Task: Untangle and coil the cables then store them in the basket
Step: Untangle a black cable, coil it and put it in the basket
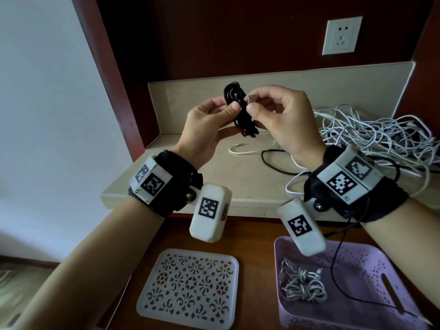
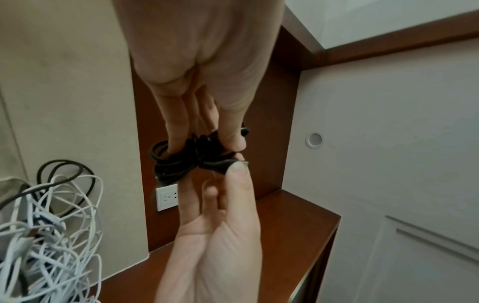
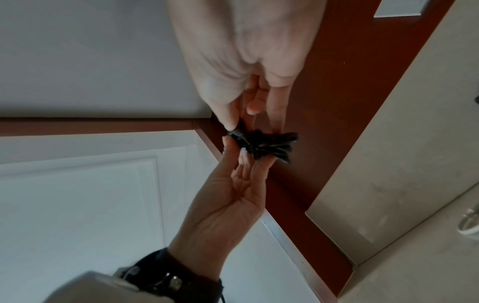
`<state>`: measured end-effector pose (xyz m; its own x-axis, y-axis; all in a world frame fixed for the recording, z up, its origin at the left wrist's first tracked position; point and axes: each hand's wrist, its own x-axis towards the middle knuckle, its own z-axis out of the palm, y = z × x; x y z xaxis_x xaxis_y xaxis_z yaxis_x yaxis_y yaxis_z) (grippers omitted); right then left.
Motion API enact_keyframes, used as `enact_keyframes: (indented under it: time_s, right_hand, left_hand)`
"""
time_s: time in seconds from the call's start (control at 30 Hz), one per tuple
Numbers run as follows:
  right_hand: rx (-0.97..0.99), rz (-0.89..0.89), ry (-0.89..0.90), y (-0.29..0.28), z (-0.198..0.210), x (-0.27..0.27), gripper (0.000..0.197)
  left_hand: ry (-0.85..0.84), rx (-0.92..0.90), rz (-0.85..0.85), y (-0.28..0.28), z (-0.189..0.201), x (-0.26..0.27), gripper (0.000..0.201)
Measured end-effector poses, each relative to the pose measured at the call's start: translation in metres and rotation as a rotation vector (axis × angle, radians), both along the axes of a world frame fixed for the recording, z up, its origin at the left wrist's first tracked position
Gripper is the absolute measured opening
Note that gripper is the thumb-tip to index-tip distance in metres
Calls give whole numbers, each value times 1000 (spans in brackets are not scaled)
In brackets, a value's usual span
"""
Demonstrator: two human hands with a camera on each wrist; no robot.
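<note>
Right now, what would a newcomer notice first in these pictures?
Two hands above the beige stone shelf: the left hand grips a coiled black cable bundle, and the right hand pinches its plug end. To the right sprawls a tangled heap of white cables; the lilac plastic basket below holds one grey coil.

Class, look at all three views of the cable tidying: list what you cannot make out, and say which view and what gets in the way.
1. How the black cable bundle is tied off: head view, covered by the left hand and right hand.
2. The plug type pinched by the right hand: too small.
3. How many cables form the white tangle: overlapping, cut by the right edge.
4. The purple basket: its near side is cut off by the bottom edge.
</note>
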<state>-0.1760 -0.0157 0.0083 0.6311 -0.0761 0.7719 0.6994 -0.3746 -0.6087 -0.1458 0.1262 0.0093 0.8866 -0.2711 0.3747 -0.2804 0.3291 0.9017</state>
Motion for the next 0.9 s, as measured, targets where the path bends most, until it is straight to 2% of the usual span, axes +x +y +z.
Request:
enact_keyframes:
  time_s: [0.17, 0.27, 0.37, 0.43, 0.5, 0.63, 0.9]
  right_hand:
    - [9, -28, 21, 1, -1, 3, 15]
    - [53, -93, 33, 0, -2, 8, 17]
    - [43, -225, -33, 1, -4, 11, 12]
    - [15, -238, -57, 4, -5, 10, 14]
    - [-10, -207, -63, 5, -6, 8, 19]
    - [-19, -163, -89, 6, -9, 7, 31]
    - [-55, -206, -175, -5, -15, 15, 34]
  left_hand:
    - [28, -1, 44, -7, 2, -5, 17]
    - [43, -2, 68, -12, 3, -6, 14]
    - [58, 5, 135, -19, 5, -8, 9]
    - [69, -13, 189, -22, 6, -9, 14]
    - [81, -23, 203, -24, 6, -8, 10]
    - [108, -44, 181, -23, 7, -7, 9]
    - [206, -31, -32, -10, 6, 0, 13]
